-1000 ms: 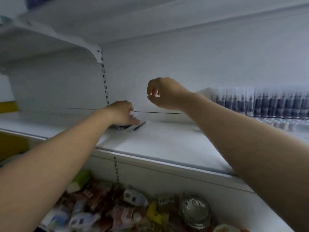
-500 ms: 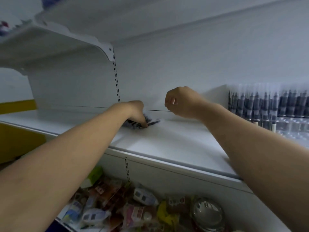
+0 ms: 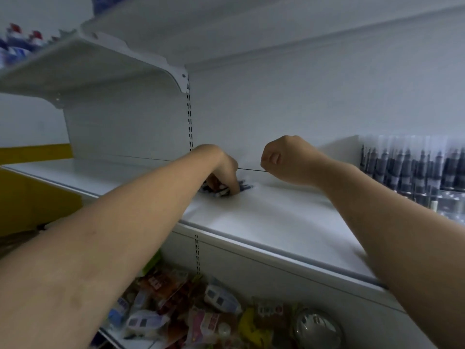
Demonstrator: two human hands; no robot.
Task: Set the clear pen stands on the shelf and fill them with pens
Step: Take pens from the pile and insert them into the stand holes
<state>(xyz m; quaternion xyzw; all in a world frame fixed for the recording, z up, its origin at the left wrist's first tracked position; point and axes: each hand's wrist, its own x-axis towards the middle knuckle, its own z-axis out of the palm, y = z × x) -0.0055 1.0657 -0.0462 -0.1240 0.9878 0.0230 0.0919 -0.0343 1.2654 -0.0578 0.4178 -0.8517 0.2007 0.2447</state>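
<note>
White shelf (image 3: 276, 217), centre frame: our left hand (image 3: 222, 170) now curls round the loose pens (image 3: 224, 193), seemingly ready to lift a handful; our right hand (image 3: 284, 159), lowered beside it, is fisted, seemingly empty.

Readable text: none anywhere in the frame.
Snack packets (image 3: 161, 285), lower centre: red and white print, too blurred to read.
Standing pens (image 3: 407, 170), right edge: pale bands on dark barrels, no lettering legible.
Loose pens (image 3: 245, 187), centre: markings too small to tell.
Bottles (image 3: 15, 44), upper left: red-and-blue labels, blurred.
</note>
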